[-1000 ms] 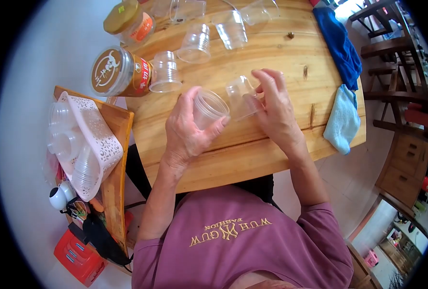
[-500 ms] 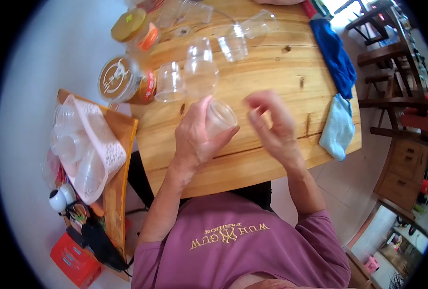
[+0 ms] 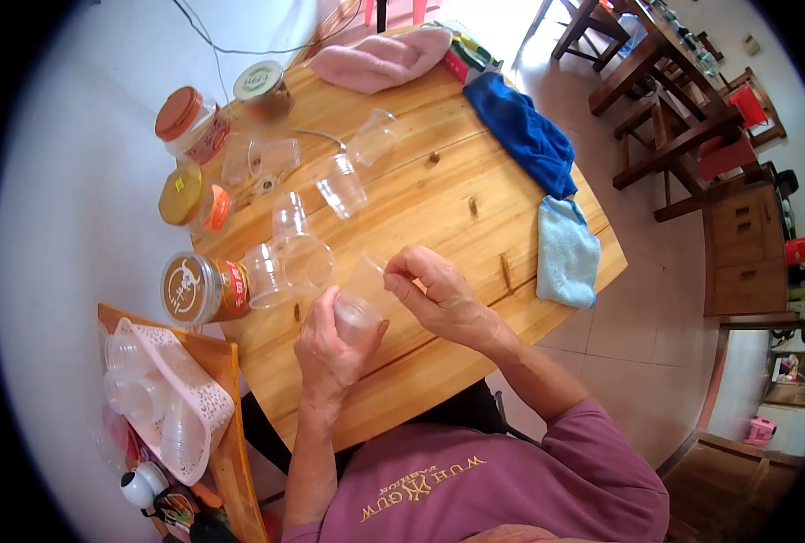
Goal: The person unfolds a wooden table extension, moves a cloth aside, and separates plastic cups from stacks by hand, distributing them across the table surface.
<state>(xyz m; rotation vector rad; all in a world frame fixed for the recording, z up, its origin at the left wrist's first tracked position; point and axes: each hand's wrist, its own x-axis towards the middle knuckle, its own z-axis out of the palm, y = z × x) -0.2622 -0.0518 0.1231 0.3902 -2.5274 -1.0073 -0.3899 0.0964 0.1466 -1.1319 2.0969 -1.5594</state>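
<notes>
My left hand (image 3: 325, 344) is wrapped round a clear plastic cup (image 3: 355, 317), its mouth tilted up and away; whether several are nested there I cannot tell. Just beyond its rim is another clear plastic cup (image 3: 364, 273), thin and hard to see against the wood. The fingertips of my right hand (image 3: 434, 294) are pinched together at this second cup's right edge. Close by on the table lie more clear cups, among them a wide one (image 3: 308, 261), one beside the jar (image 3: 267, 276) and one farther back (image 3: 341, 185).
Along the wall side stand an orange-labelled jar (image 3: 235, 288), a gold-lidded jar (image 3: 185, 195) and a red-lidded jar (image 3: 185, 116). A pink cloth (image 3: 380, 61), a blue cloth (image 3: 525, 136) and a light blue cloth (image 3: 567, 253) lie along the edges. A pink basket (image 3: 212, 407) holds plastic cups.
My right hand has come in from the right to the left hand and its fingers have closed on a clear cup. The view has shifted, showing more of the table's far end.
</notes>
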